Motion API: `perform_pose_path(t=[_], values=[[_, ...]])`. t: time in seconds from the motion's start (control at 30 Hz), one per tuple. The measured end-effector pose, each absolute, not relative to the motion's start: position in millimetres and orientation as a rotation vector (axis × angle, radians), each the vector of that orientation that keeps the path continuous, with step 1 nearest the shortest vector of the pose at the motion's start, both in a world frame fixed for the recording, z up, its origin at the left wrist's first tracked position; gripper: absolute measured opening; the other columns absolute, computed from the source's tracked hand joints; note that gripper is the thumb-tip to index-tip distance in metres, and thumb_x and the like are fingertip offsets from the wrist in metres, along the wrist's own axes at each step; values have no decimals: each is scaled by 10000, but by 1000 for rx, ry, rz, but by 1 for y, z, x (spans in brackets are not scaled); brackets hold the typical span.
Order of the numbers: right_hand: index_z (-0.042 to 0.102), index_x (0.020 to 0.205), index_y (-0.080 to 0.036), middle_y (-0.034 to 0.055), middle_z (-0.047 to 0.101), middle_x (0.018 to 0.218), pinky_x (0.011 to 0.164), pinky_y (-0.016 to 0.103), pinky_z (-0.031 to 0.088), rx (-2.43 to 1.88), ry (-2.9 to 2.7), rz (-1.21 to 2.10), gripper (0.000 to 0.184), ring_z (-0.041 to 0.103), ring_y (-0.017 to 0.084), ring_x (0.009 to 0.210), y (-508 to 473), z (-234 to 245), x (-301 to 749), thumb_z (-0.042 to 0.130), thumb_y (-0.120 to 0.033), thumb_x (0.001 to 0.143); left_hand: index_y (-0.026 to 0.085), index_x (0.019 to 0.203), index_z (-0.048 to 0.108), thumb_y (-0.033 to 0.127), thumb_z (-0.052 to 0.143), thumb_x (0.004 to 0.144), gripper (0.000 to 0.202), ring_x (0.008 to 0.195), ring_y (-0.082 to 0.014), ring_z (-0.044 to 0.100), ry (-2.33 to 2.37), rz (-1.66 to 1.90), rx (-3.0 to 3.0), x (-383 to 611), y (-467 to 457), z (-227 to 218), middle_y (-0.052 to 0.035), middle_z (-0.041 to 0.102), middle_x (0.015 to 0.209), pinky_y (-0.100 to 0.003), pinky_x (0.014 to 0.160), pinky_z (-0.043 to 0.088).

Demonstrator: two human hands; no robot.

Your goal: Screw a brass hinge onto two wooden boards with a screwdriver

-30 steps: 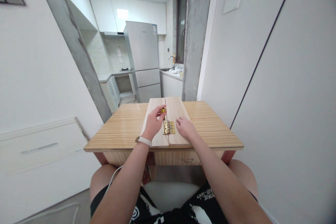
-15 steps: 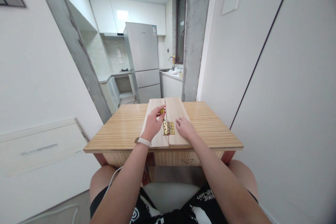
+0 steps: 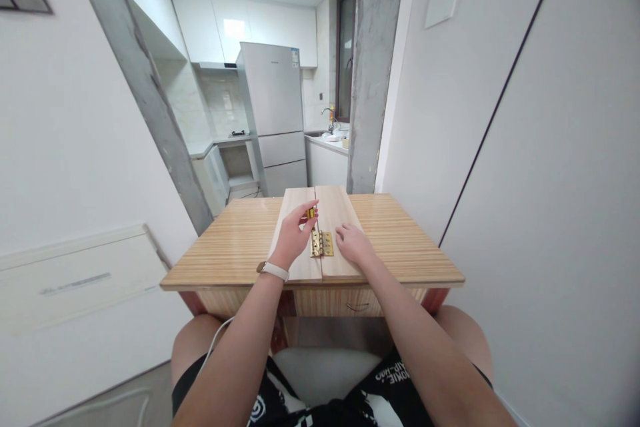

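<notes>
Two pale wooden boards [image 3: 337,213] lie side by side on a small striped wooden table [image 3: 395,240]. A brass hinge [image 3: 321,243] lies flat across their seam. My left hand [image 3: 293,235] rests on the left board and pinches a small yellow object [image 3: 311,213] between thumb and forefinger just beyond the hinge. My right hand [image 3: 353,243] lies on the right board with fingers curled down, its fingertips beside the hinge's right leaf.
White walls stand close on both sides, with a grey concrete pillar [image 3: 370,67] behind the table. Beyond it are a fridge [image 3: 273,113], a sink counter [image 3: 327,143] and cabinets. My knees and a stool sit under the table's near edge.
My left forefinger has lifted and stretched slightly over the yellow object. The right hand and hinge have stayed where they were.
</notes>
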State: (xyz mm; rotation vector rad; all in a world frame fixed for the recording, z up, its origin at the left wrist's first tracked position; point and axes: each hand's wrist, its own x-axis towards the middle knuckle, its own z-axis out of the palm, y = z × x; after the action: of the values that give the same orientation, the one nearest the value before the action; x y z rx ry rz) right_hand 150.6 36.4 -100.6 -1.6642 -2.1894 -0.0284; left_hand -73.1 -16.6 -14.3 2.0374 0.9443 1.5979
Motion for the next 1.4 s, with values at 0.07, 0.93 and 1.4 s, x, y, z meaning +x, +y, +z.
perform_pose_path(t=[0.07, 0.93, 1.4], values=[[743, 1245, -246, 113, 697, 1299, 1135, 334, 379, -1662, -2190, -31, 382, 583, 235, 1265, 36, -101, 151, 406, -365, 1110, 291, 1345, 726, 238, 676, 991, 362, 1019, -193, 742, 991, 1643, 2072, -74, -18, -13, -74, 750, 1163, -357, 904, 664], [745, 1261, -246, 111, 695, 1332, 1142, 330, 374, -1662, -2185, -45, 386, 585, 237, 1272, 39, -103, 151, 413, -369, 1107, 263, 1439, 648, 220, 592, 1043, 402, 1126, -209, 751, 936, 1618, 2064, -72, -17, -14, -105, 744, 1271, -368, 965, 646], [736, 1293, -240, 122, 676, 1369, 1129, 337, 368, -1666, -2189, -36, 415, 576, 241, 1280, 41, -106, 152, 392, -389, 1114, 286, 1512, 588, 132, 547, 1030, 509, 1148, -195, 732, 939, 1602, 2140, -74, -15, -18, -107, 697, 1357, -349, 943, 638]])
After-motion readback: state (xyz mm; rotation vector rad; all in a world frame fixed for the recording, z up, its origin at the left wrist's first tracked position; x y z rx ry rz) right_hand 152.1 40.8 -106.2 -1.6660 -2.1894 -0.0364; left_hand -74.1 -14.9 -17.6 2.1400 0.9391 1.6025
